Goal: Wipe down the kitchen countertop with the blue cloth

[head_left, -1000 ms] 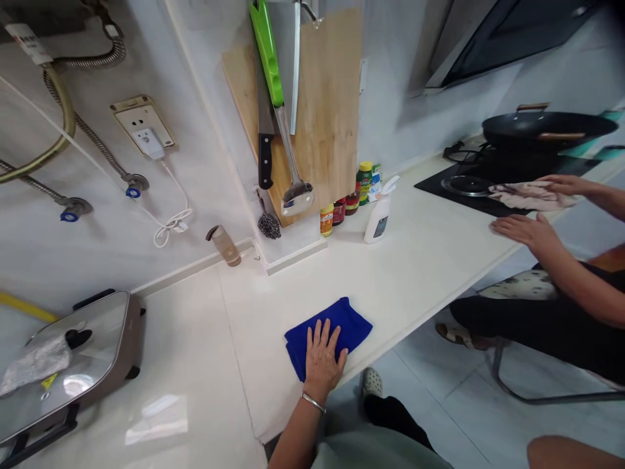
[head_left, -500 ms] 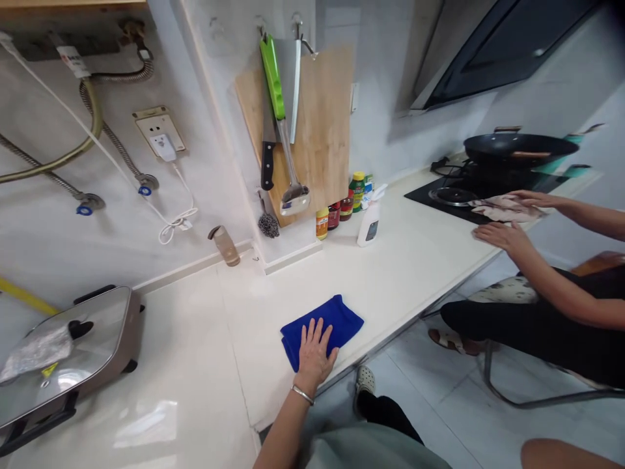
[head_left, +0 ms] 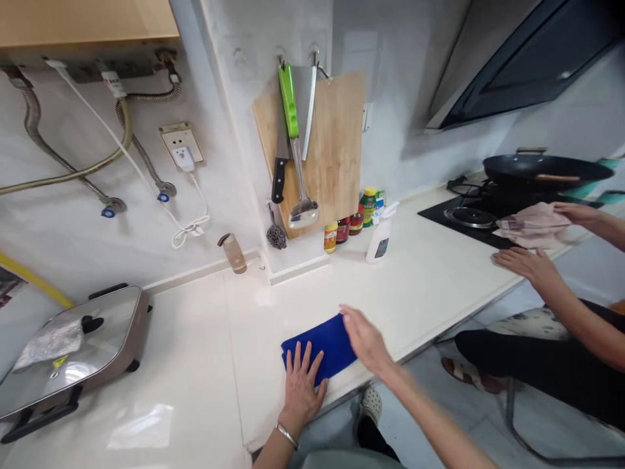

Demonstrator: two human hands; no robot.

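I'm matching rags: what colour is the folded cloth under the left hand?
Deep blue folded cloth, head view.

- Cloth [head_left: 329, 346], one, deep blue, matt, plain.
- State: folded, doubled layers visible at its 9 o'clock end; roughly four-sided; partly covered at 7 and 3 o'clock.
- Pose: flat, long side running roughly 8 to 2 o'clock.
- Place: on the white counter [head_left: 185, 339], at 6 o'clock from the centre of view, near the counter's front edge, which passes at 5 o'clock.

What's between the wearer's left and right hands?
A stretch of the blue cloth, in the head view: the left hand spreads over its near left part, the right hand is at its right edge.
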